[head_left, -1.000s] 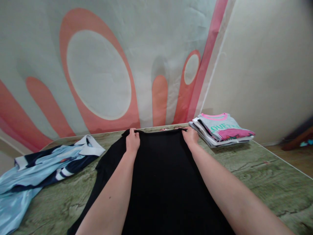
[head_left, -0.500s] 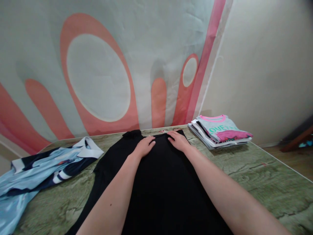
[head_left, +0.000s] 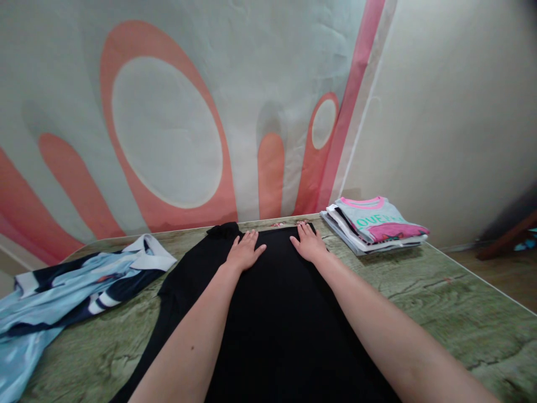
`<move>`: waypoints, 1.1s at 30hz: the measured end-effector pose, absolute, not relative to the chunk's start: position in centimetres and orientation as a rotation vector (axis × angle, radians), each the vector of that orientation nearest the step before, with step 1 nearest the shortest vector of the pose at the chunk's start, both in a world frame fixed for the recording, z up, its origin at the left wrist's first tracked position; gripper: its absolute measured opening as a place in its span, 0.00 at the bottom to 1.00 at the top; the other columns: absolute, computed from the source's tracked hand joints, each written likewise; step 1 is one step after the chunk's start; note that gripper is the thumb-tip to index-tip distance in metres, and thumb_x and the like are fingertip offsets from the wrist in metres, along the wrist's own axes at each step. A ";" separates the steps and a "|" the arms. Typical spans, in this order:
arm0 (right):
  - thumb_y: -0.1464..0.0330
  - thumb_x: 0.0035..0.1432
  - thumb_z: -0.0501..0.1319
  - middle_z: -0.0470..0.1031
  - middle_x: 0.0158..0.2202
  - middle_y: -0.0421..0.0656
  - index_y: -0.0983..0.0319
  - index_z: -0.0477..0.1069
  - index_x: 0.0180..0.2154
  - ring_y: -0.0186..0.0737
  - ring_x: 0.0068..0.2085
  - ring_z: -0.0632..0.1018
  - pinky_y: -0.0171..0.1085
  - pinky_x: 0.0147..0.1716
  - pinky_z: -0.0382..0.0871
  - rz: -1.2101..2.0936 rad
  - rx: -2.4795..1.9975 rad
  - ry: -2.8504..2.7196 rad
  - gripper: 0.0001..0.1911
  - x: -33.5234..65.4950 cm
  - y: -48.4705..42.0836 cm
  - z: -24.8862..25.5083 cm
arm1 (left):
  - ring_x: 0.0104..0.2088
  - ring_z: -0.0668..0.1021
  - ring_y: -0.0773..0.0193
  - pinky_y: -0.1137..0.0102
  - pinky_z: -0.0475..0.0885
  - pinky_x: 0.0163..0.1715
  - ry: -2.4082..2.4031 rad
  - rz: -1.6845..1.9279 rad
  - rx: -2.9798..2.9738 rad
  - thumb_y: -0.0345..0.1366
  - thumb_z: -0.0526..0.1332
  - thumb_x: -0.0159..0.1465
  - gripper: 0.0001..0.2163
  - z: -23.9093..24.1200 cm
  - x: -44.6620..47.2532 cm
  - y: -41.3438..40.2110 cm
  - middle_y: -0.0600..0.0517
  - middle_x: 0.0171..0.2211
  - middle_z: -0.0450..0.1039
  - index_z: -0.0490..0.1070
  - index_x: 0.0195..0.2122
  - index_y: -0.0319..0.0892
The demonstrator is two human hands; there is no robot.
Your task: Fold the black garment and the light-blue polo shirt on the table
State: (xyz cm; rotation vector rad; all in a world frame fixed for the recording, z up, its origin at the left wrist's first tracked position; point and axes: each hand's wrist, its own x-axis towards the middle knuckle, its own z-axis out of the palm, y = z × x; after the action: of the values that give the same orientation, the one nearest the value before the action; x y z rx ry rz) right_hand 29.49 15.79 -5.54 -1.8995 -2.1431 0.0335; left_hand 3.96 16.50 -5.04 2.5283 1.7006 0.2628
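Observation:
A black garment, likely a shirt point(head_left: 272, 313), lies spread on the table, its collar bunched at the far left corner. My left hand point(head_left: 245, 252) rests flat on its upper part near the collar, fingers apart. Toward the far right corner, my right hand point(head_left: 308, 242) lies flat on the cloth with its fingers stretched out. Both forearms reach across the black fabric and cover parts of it. The near end of the garment runs out of view at the bottom.
On the left lies a rumpled light blue and navy polo shirt point(head_left: 79, 291) with a white collar. A stack of folded shirts point(head_left: 377, 226) sits at the back right of the wood-patterned table point(head_left: 436, 296). Behind the table rises a wall with a pink and orange printed covering point(head_left: 271, 173).
My right hand has slid slightly to the right, its fingers now pointing toward the far edge. My left hand has turned and spread its fingers. The garment's far edge looks straighter.

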 end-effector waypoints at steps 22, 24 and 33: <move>0.67 0.66 0.46 0.61 0.63 0.54 0.65 0.62 0.60 0.49 0.64 0.60 0.52 0.60 0.52 0.091 -1.599 -2.375 0.24 22.8 15.3 -3.7 | 0.68 0.50 0.57 0.47 0.43 0.63 1.580 0.184 2.649 0.49 0.40 0.70 0.25 -4.6 4.7 15.7 0.52 0.69 0.48 0.49 0.67 0.51; 0.68 0.67 0.43 0.61 0.62 0.60 0.70 0.62 0.59 0.54 0.63 0.60 0.57 0.59 0.50 0.062 -1.712 -2.291 0.24 22.3 15.2 -3.9 | 0.68 0.50 0.56 0.46 0.42 0.64 1.602 0.189 2.637 0.50 0.40 0.70 0.27 -4.6 4.8 15.6 0.51 0.69 0.47 0.47 0.68 0.48; 0.53 0.67 0.39 0.45 0.70 0.43 0.63 0.49 0.67 0.40 0.69 0.46 0.48 0.65 0.37 0.135 -1.804 -2.327 0.33 23.7 15.6 -5.2 | 0.68 0.47 0.51 0.44 0.42 0.63 1.670 0.180 2.592 0.60 0.36 0.66 0.34 -4.7 4.3 15.7 0.50 0.69 0.45 0.47 0.68 0.48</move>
State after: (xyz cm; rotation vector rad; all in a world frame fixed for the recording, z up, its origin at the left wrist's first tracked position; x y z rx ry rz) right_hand 23.70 15.63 -5.22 -1.8043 -2.3270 0.1345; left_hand 4.32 15.67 -4.71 2.5923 1.6702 0.1798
